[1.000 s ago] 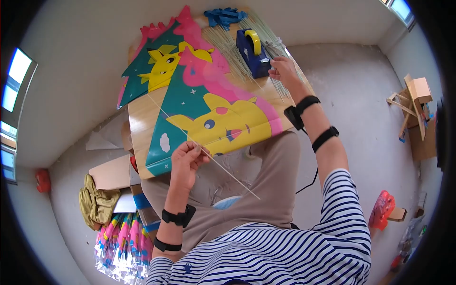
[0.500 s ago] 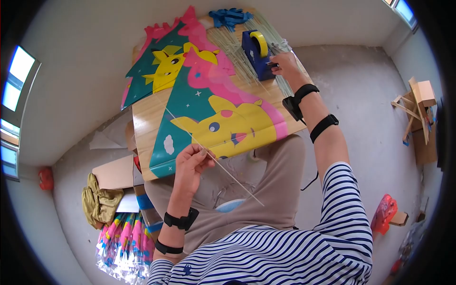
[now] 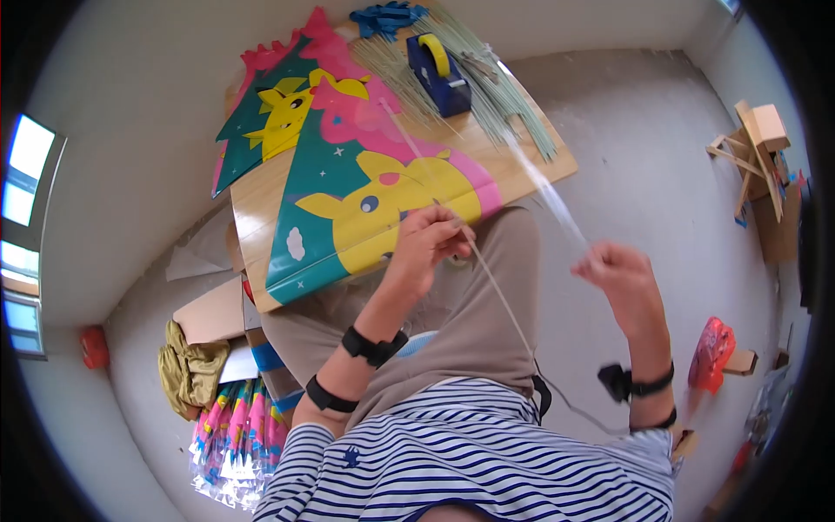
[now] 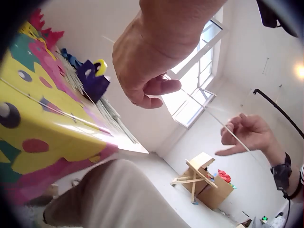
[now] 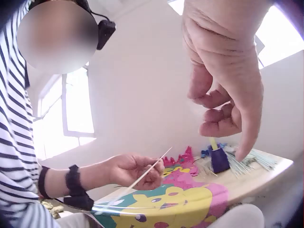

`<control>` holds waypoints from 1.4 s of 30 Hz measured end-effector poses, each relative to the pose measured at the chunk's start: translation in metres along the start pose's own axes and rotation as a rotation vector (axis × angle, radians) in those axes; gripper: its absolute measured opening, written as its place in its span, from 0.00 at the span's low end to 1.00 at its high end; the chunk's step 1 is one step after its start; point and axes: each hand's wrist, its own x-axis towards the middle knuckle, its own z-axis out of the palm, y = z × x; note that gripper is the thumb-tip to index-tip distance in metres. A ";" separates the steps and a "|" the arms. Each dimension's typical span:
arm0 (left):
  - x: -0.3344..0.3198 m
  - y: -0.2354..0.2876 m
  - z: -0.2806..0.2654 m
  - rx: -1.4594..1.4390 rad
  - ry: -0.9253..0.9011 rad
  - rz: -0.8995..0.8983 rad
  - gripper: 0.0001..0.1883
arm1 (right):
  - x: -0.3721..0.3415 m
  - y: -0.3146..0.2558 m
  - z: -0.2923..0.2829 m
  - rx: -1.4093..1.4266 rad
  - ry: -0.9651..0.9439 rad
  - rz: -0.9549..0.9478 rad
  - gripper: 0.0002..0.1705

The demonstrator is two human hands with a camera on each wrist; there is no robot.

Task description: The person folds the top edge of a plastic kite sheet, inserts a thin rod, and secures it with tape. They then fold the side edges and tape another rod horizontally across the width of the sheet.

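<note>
My left hand [image 3: 426,252] pinches a long thin pale stick [image 3: 503,300] at mid-length, above the lap; the left wrist view shows this stick [image 4: 216,117] crossing in front of the right hand [image 4: 247,135]. Out past the table's right edge, the right hand [image 3: 622,278] has its fingers curled, with a blurred whitish strip [image 3: 552,196] running to its fingertips; what the strip is cannot be made out. A printed teal, pink and yellow sheet [image 3: 370,204] lies on the table below the left hand. A blue tape dispenser [image 3: 444,87] stands behind.
Many thin sticks [image 3: 522,122] lie around the dispenser on the wooden table [image 3: 544,165]. Another printed sheet [image 3: 283,117] is at the back left, with blue strips [image 3: 383,19] beyond. Bundled colourful sheets [image 3: 235,435] and a cardboard box [image 3: 209,313] are at lower left.
The right hand has moved from the dispenser toward the body, out to the right, with the whitish strip now trailing from it. The left hand has moved right and up with the stick.
</note>
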 end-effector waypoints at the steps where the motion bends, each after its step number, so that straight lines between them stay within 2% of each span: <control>1: 0.007 -0.007 0.012 -0.008 -0.023 -0.028 0.03 | -0.026 0.008 -0.010 0.087 0.034 0.029 0.04; 4: 0.023 -0.029 0.040 -0.020 -0.071 -0.126 0.04 | -0.058 0.043 -0.022 0.100 0.209 0.159 0.04; 7: 0.044 -0.043 0.050 -0.018 -0.074 -0.196 0.04 | -0.053 0.065 -0.024 0.134 0.142 0.162 0.04; 10: 0.063 -0.049 0.049 0.024 0.018 -0.179 0.04 | -0.049 0.082 -0.026 0.159 0.090 0.135 0.03; 12: 0.072 -0.046 0.045 0.066 -0.042 -0.133 0.03 | -0.053 0.073 -0.022 0.195 0.123 0.149 0.03; 18: 0.080 -0.035 0.046 0.020 0.027 -0.146 0.03 | -0.052 0.083 -0.025 0.316 0.097 0.131 0.06; 27: 0.096 -0.033 0.045 0.050 0.017 -0.144 0.03 | -0.049 0.092 -0.025 0.204 0.099 0.098 0.12; 35: 0.096 -0.033 0.052 0.132 0.059 -0.144 0.03 | -0.048 0.095 -0.024 0.211 0.123 0.131 0.11; 42: 0.096 -0.031 0.045 0.089 0.057 -0.153 0.02 | -0.045 0.096 -0.027 0.197 0.143 0.161 0.09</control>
